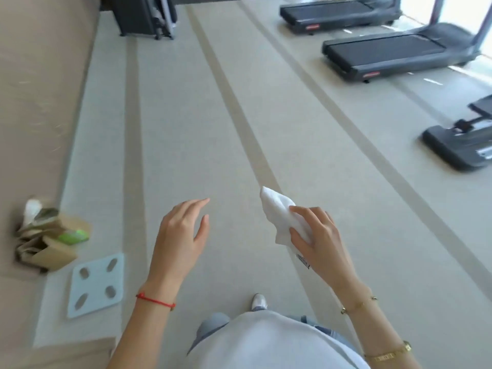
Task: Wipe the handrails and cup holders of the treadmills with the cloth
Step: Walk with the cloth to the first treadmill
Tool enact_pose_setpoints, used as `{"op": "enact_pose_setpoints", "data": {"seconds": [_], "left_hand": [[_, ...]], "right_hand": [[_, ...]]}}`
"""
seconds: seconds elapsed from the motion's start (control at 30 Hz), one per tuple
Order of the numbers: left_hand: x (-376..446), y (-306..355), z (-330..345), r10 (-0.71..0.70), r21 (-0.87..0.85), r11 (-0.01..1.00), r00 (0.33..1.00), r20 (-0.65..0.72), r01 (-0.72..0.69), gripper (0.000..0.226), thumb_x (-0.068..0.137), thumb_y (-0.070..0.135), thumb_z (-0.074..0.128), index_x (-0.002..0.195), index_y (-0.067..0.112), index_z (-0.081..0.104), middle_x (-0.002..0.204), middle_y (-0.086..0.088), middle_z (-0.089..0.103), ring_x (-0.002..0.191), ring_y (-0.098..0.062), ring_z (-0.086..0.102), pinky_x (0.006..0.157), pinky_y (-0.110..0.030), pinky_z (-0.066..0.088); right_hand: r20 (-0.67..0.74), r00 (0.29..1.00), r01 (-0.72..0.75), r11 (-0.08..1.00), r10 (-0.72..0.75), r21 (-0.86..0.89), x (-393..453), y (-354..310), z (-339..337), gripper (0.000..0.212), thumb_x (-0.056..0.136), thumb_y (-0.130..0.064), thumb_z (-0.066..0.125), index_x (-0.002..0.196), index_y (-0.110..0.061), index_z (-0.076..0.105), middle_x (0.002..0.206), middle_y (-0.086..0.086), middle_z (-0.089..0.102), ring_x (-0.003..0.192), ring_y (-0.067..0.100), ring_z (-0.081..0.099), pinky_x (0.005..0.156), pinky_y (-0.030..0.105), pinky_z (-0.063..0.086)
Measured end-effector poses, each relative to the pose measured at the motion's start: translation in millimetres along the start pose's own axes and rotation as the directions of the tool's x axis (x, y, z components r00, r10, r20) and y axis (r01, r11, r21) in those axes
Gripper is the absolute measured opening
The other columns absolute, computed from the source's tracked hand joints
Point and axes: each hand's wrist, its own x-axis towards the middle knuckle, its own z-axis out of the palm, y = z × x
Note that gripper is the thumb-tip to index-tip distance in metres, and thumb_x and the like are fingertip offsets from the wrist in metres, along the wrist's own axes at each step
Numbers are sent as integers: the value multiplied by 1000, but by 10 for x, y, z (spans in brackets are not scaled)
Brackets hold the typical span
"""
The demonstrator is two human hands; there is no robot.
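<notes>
My right hand point(318, 239) holds a crumpled white cloth point(279, 213) in front of me, above the carpeted floor. My left hand point(183, 235) hovers beside it with fingers spread and nothing in it. Two black treadmills stand far off at the upper right, a nearer one point(394, 53) and a farther one point(338, 12). Only their decks and the lower parts of the uprights show; handrails and cup holders are out of view. Both hands are well away from the machines.
A white bathroom scale point(97, 283) lies on the floor at lower left, next to brown paper bags point(50, 241) against a beige wall. Another black machine base point(460, 143) sits at the right edge. A dark cabinet point(145, 14) stands at the top. My shoe point(259, 300) shows below.
</notes>
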Motion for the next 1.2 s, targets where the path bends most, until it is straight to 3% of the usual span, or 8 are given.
{"op": "enact_pose_setpoints", "data": {"seconds": [0.13, 0.37, 0.6, 1.0, 1.2], "left_hand": [[705, 348, 435, 78, -21, 997, 995, 63, -77, 31, 93, 15, 54, 121, 8, 65, 117, -7, 67, 110, -27, 61, 98, -39, 46], [2000, 807, 1300, 199, -76, 979, 961, 193, -188, 32, 93, 9, 60, 124, 9, 63, 119, -7, 66, 112, -26, 60, 98, -40, 47], [3669, 1246, 2295, 341, -155, 938, 901, 270, -308, 32, 94, 11, 58, 127, 12, 61, 122, -5, 64, 115, -24, 58, 100, -43, 46], [6251, 2296, 3799, 522, -241, 853, 774, 359, -463, 32, 94, 11, 59, 125, 11, 62, 120, -5, 65, 113, -25, 59, 99, -44, 46], [7341, 2839, 4744, 548, -266, 836, 753, 364, -480, 32, 94, 13, 58, 126, 12, 62, 121, -5, 65, 114, -24, 58, 99, -45, 47]], "right_hand": [[-82, 993, -89, 996, 87, -21, 417, 527, -338, 36, 87, -14, 67, 121, -22, 60, 107, -4, 55, 101, 17, 50, 79, 26, 41], [-198, 947, -256, 967, 252, 5, 1133, 1387, -564, 36, 86, -15, 67, 120, -26, 59, 105, -7, 54, 98, 17, 51, 78, 26, 39], [-285, 882, -389, 921, 375, 8, 2357, 2208, -863, 35, 87, -15, 66, 121, -23, 60, 107, -3, 57, 101, 21, 53, 74, 38, 49], [-497, 722, -544, 839, 482, 22, 4361, 3608, -1670, 36, 86, -19, 67, 120, -26, 60, 109, -5, 57, 100, 15, 53, 73, 24, 40], [-515, 696, -567, 823, 500, 33, 5265, 4647, -2023, 40, 87, -18, 67, 126, -25, 60, 112, -3, 59, 104, 14, 52, 80, 18, 37]]}}
